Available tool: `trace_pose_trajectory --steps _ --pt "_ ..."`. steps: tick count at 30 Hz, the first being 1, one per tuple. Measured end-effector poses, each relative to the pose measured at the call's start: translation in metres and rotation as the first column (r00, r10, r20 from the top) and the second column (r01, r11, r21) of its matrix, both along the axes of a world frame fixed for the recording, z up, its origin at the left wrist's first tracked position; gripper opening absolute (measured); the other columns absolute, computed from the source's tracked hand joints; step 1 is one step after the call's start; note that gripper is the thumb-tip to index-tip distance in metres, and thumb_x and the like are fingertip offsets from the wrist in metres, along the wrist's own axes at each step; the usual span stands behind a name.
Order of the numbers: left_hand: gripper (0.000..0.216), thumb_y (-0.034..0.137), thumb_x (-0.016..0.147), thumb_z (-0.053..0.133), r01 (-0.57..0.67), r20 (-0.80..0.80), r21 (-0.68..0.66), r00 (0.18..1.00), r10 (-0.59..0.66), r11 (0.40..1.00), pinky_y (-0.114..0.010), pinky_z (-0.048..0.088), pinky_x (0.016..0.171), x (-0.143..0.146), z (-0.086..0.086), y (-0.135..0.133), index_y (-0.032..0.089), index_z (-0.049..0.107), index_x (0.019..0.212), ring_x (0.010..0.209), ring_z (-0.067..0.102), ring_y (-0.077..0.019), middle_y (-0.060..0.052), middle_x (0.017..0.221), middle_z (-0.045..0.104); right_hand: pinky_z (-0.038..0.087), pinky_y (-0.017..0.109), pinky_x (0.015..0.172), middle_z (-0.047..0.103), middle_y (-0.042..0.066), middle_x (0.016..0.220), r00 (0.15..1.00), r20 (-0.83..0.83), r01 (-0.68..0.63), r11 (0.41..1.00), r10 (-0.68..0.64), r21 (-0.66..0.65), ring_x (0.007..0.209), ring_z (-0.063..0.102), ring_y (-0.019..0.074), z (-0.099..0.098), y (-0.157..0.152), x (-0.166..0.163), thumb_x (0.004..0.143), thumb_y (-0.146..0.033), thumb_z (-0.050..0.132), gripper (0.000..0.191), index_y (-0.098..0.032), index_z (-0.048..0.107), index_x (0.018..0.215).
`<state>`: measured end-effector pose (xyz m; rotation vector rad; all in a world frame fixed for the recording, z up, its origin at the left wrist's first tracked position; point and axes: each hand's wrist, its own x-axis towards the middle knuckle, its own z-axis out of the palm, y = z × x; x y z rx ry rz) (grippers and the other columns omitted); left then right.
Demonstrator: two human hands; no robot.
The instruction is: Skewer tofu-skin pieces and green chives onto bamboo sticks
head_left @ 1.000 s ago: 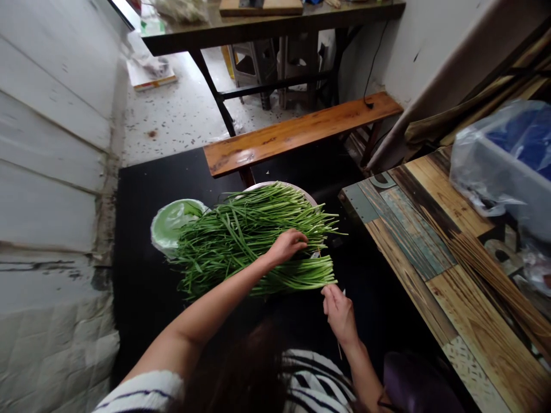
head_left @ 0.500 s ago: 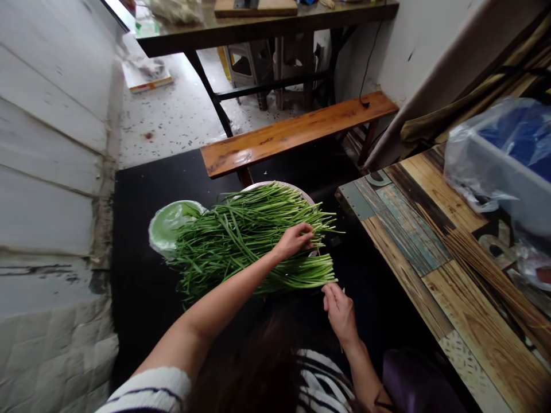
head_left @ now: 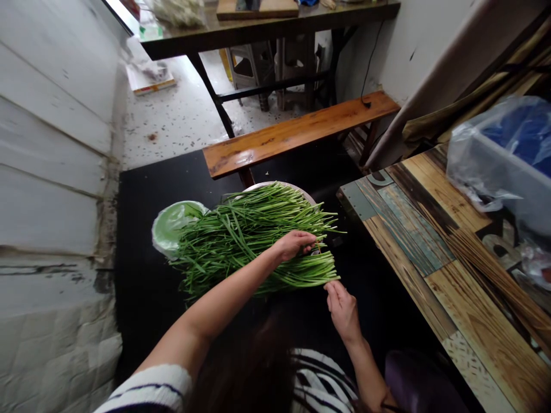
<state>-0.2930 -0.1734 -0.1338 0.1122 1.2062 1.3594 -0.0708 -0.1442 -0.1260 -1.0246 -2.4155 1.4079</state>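
Note:
A broad heap of garlic chives (head_left: 232,229) lies with its dark leaves to the left and pale cut stems to the right, covering most of a pale round basin (head_left: 301,189). My left hand (head_left: 296,244) reaches over the heap, fingers pinched together by the stems. A thin brownish strand shows beside its fingertips; whether they hold it is unclear. Below it, a separate bunch of chive stems (head_left: 316,268) has its cut ends lined up. At the lower corner of those ends is my right hand (head_left: 343,307), its thumb and fingers closed; what they grip is hidden.
Left of the heap sits a green, plastic-covered bowl (head_left: 172,223). A wooden bench (head_left: 297,135) stands beyond the black surface (head_left: 142,241). To the right, a plank-patterned table (head_left: 413,229) carries long thin straws (head_left: 495,281) and a clear plastic bin (head_left: 495,155).
My left hand has shifted slightly down, nearer the lower bunch, with its fingers more closed. The right hand is nearly where it was. The camera view has moved a little.

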Motion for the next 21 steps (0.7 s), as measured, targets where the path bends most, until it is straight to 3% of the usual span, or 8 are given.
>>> trace_pose_trajectory --steps 12,21 --pt "0.037 0.036 0.05 0.083 -0.033 0.019 -0.002 0.999 0.033 0.999 -0.019 0.032 0.05 -0.0019 -0.0052 0.0 0.009 0.064 0.068 0.05 0.048 -0.0043 0.0 0.063 0.06 0.032 0.018 0.05 0.047 -0.004 0.054 1.0 0.0 0.003 1.0 -0.003 -0.008 0.046 0.044 0.0082 -0.0002 0.0007 -0.0015 0.094 -0.036 0.034 0.034 -0.017 0.058 0.081" --pt "0.036 0.036 0.051 0.082 -0.036 0.003 0.015 0.999 0.036 0.999 -0.019 0.032 0.05 -0.0011 -0.0037 -0.0009 0.01 0.064 0.068 0.05 0.048 -0.0048 0.0 0.063 0.06 0.035 0.018 0.052 0.057 0.001 0.061 1.0 0.013 0.001 1.0 -0.001 0.018 0.05 0.05 0.009 -0.0005 0.001 -0.0016 0.094 -0.036 0.033 0.035 -0.016 0.061 0.085"
